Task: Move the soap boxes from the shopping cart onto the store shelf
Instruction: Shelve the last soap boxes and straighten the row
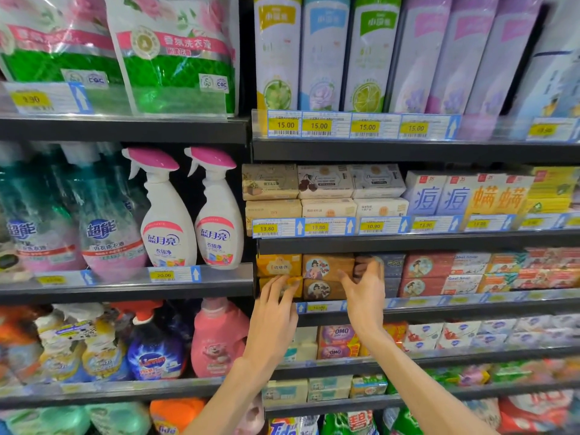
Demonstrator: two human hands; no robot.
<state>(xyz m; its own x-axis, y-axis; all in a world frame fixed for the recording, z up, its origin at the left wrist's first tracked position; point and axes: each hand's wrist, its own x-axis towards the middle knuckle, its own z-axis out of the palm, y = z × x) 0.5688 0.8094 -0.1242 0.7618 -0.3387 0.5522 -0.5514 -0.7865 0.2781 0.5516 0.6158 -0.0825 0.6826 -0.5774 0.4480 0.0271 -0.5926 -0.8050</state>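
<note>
both hands are raised to the store shelf point(408, 312) at the row of soap boxes, in the right section of the rack; the left hand point(276, 315) is laid with spread fingers on the lower yellow soap box point(266, 285), the fingertips touching its front face, and nothing is closed inside this hand; the right hand point(365, 296) is held with fingers spread and slightly bent in front of the dark brown soap box point(364, 265), which is blurred, so it cannot be told if the box is really gripped or only touched; between the two hands, two brown soap boxes point(326, 268) with a round picture are stacked one on the other, standing on the shelf; above the lower yellow box a second yellow box point(277, 264) is seen; to the right, dark blue boxes point(394, 265) and red boxes point(423, 268) are lined on the same level; price labels point(317, 307) are fixed on the shelf edge just under the hands; on the left section, white spray bottles point(169, 215) with pink tops are standing on a higher board; the shopping cart is not seen in the view.
</note>
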